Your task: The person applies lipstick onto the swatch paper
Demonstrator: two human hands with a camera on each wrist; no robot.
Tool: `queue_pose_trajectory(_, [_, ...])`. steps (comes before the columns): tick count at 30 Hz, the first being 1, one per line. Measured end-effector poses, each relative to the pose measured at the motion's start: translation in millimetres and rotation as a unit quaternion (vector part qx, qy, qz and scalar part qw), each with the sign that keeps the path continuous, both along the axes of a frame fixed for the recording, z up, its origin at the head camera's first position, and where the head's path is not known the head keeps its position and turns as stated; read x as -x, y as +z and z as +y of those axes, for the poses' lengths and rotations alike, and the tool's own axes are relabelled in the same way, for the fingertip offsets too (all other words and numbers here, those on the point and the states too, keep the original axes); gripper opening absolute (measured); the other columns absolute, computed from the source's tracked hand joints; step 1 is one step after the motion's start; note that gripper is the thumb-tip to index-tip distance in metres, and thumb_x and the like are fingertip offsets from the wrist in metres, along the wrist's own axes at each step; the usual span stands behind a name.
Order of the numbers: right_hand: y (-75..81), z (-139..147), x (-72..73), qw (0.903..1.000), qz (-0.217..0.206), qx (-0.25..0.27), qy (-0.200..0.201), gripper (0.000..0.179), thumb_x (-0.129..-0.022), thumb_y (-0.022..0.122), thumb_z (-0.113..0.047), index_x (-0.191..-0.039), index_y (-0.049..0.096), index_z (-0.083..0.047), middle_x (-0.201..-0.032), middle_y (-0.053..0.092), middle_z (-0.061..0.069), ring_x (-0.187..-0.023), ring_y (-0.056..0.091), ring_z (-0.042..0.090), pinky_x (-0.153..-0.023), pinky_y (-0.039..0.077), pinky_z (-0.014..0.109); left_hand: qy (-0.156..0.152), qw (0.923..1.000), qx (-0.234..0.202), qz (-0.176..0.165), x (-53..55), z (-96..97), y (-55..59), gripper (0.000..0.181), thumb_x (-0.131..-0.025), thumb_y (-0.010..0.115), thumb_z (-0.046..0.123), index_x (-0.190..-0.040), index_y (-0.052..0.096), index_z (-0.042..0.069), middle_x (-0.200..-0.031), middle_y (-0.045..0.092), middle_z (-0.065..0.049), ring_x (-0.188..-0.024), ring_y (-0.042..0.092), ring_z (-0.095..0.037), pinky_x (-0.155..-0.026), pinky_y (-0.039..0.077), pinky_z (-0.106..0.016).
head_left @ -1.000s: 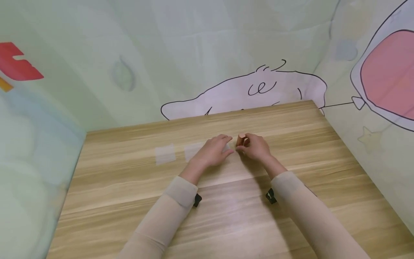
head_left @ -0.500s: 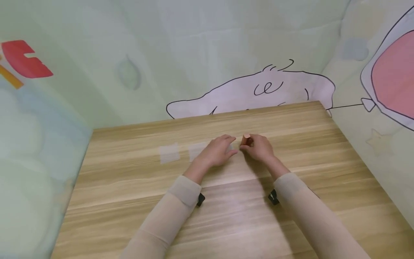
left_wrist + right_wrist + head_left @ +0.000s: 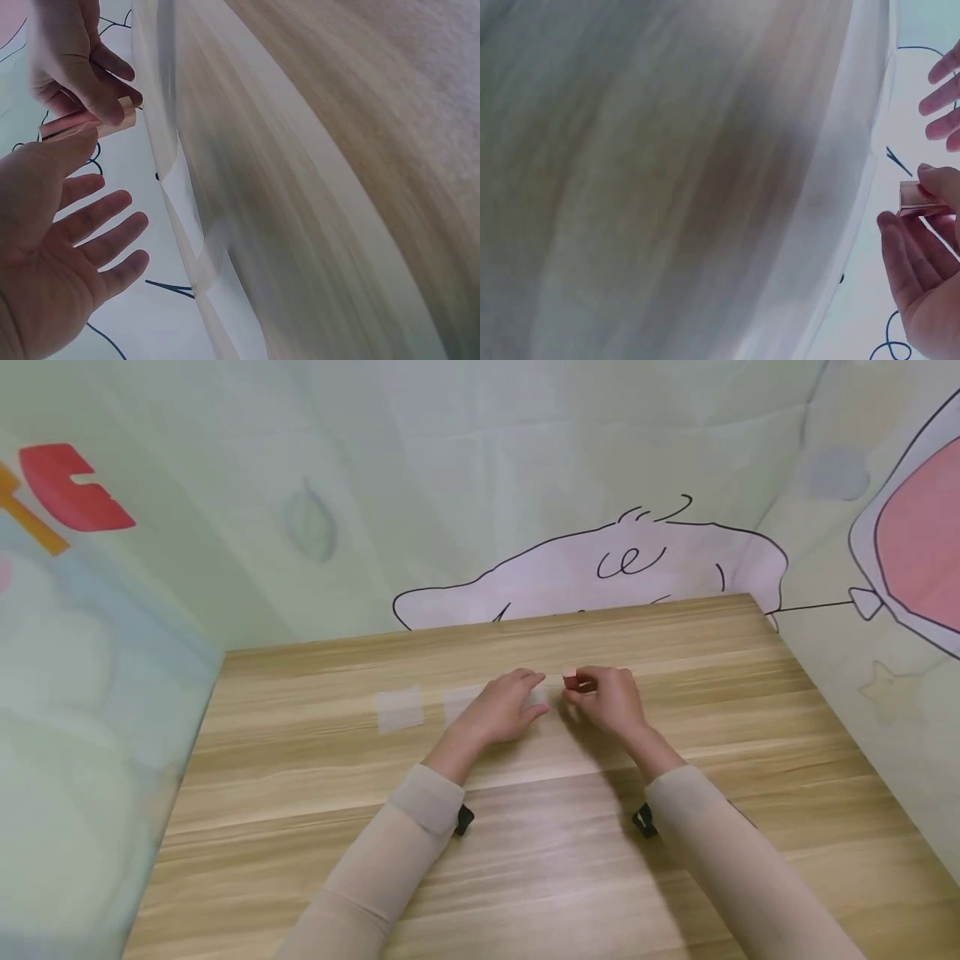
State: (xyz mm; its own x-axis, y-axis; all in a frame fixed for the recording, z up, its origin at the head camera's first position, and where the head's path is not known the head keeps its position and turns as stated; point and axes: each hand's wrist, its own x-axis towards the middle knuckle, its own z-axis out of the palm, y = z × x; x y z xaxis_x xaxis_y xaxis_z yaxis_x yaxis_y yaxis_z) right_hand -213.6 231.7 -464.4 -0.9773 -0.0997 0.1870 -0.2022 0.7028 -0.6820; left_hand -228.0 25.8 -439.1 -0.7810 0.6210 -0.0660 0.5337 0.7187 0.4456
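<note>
My right hand (image 3: 609, 697) pinches a small shiny copper-coloured tube (image 3: 570, 680) between thumb and fingers. In the right wrist view the tube (image 3: 919, 199) has flat, glossy sides; its far part is behind the fingers. My left hand (image 3: 501, 706) is just left of it, fingers extended and thumb apart, holding nothing. In the left wrist view the left thumb overlaps one end of the tube (image 3: 116, 121), but the head view shows a gap. Pale, thin squares lie in a row: a left square (image 3: 400, 708), a middle square (image 3: 459, 700), and one mostly hidden under the left hand.
Both hands are over the back half of a wood-grain table (image 3: 300, 793). A cartoon-printed cloth (image 3: 480, 485) stands behind and beside it. Black wrist-camera parts (image 3: 464, 820) show below the sleeves.
The tube, which stood taller in the fingers, has been tilted, and less of its length shows from the head. The left hand has kept its pose. The head view has shifted slightly.
</note>
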Motion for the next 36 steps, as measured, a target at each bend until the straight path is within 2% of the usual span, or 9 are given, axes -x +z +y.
queue_pose_trajectory(2, [1.0, -1.6, -0.4, 0.9996, 0.016, 0.01, 0.02, 0.021, -0.085, 0.079, -0.001, -0.105, 0.076, 0.003, -0.098, 0.077, 0.014, -0.089, 0.075, 0.031, -0.085, 0.059, 0.046, 0.002, 1.0, -0.004, 0.001, -0.6, -2.0, 0.5, 0.057, -0.102, 0.062, 0.032, -0.148, 0.048, 0.001, -0.149, 0.05, -0.017, -0.139, 0.046, -0.031, -0.116, 0.035, -0.042])
queue_pose_trajectory(6, [4.0, -5.1, -1.5, 0.9964, 0.062, 0.014, 0.056, 0.022, -0.081, 0.08, 0.004, -0.102, 0.076, 0.005, -0.094, 0.077, 0.015, -0.085, 0.075, 0.03, -0.076, 0.061, 0.043, 0.01, 0.9999, -0.012, 0.0, -2.0, -6.0, 2.7, 0.058, -0.102, 0.063, 0.033, -0.148, 0.048, 0.001, -0.148, 0.05, -0.017, -0.138, 0.046, -0.032, -0.116, 0.036, -0.044])
queue_pose_trajectory(10, [8.3, -9.7, -2.1, 0.9912, 0.106, -0.012, 0.078, 0.018, -0.079, 0.082, 0.003, -0.096, 0.077, 0.0, -0.093, 0.076, 0.014, -0.084, 0.074, 0.028, -0.069, 0.062, 0.039, 0.019, 0.9997, -0.016, 0.0, -3.7, -11.1, 7.5, 0.06, -0.101, 0.064, 0.035, -0.148, 0.048, 0.001, -0.148, 0.051, -0.016, -0.138, 0.047, -0.032, -0.115, 0.036, -0.044])
queue_pose_trajectory(14, [12.7, -14.0, -2.9, 0.9868, 0.13, -0.038, 0.089, 0.019, -0.078, 0.083, 0.001, -0.096, 0.078, -0.002, -0.095, 0.076, 0.013, -0.085, 0.074, 0.028, -0.064, 0.06, 0.039, 0.023, 0.9995, -0.022, 0.007, -5.0, -16.7, 11.4, 0.06, -0.099, 0.066, 0.036, -0.147, 0.05, 0.002, -0.146, 0.053, -0.015, -0.136, 0.05, -0.03, -0.115, 0.038, -0.042])
queue_pose_trajectory(18, [16.3, -17.7, -4.6, 0.9845, 0.137, -0.046, 0.099, 0.022, -0.077, 0.084, 0.001, -0.098, 0.077, -0.001, -0.097, 0.076, 0.014, -0.085, 0.073, 0.029, -0.065, 0.059, 0.04, 0.028, 0.9988, -0.037, 0.012, -7.2, -22.2, 14.1, 0.058, -0.098, 0.069, 0.035, -0.143, 0.054, 0.002, -0.139, 0.059, -0.014, -0.128, 0.056, -0.029, -0.11, 0.043, -0.04])
queue_pose_trajectory(25, [22.6, -26.3, -10.0, 0.9798, 0.137, -0.071, 0.127, 0.022, -0.079, 0.084, -0.001, -0.1, 0.077, -0.001, -0.096, 0.075, 0.012, -0.086, 0.072, 0.028, -0.08, 0.058, 0.044, 0.038, 0.9974, -0.061, 0.007, -11.8, -29.8, 18.4, 0.05, -0.095, 0.073, 0.033, -0.133, 0.062, 0.003, -0.115, 0.068, -0.007, -0.106, 0.062, -0.022, -0.097, 0.05, -0.037])
queue_pose_trajectory(33, [26.0, -36.4, -15.6, 0.9698, 0.158, -0.116, 0.145, 0.02, -0.081, 0.085, -0.009, -0.099, 0.079, -0.005, -0.096, 0.074, 0.007, -0.082, 0.071, 0.024, -0.073, 0.058, 0.042, 0.027, 0.9971, -0.06, 0.04, -15.8, -34.8, 19.7, 0.044, -0.094, 0.074, 0.033, -0.125, 0.067, 0.003, -0.107, 0.07, -0.007, -0.093, 0.062, -0.02, -0.086, 0.052, -0.035])
queue_pose_trajectory(36, [26.4, -39.5, -17.3, 0.9672, 0.165, -0.119, 0.153, 0.021, -0.081, 0.085, -0.011, -0.101, 0.079, -0.005, -0.096, 0.075, 0.007, -0.082, 0.071, 0.024, -0.072, 0.058, 0.042, 0.027, 0.9967, -0.066, 0.037, -17.1, -36.3, 20.3, 0.036, -0.094, 0.075, 0.031, -0.118, 0.07, 0.004, -0.099, 0.069, -0.004, -0.087, 0.061, -0.018, -0.08, 0.051, -0.034])
